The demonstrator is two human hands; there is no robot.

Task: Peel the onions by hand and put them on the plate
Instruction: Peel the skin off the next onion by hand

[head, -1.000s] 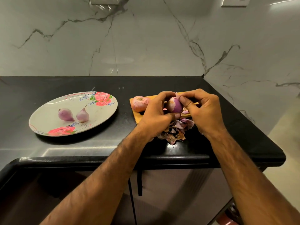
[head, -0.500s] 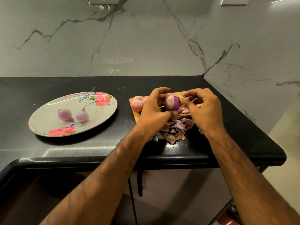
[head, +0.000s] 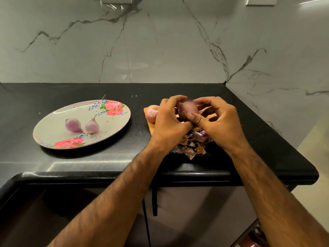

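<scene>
On the black counter (head: 124,157), a pile of peels (head: 193,144) lies at the near edge of the wooden board (head: 150,125), which the hands mostly hide. An unpeeled onion (head: 151,112) sits on the board's left end. Left of the board, a flowered plate (head: 53,134) holds two peeled onions (head: 73,124). Above the board, the left hand (head: 169,125) and right hand (head: 222,125) grip a purple onion (head: 188,107) with curled fingers, the right thumb on its brownish near end.

Right hand (head: 222,122) has regripped the onion (head: 189,108).
</scene>
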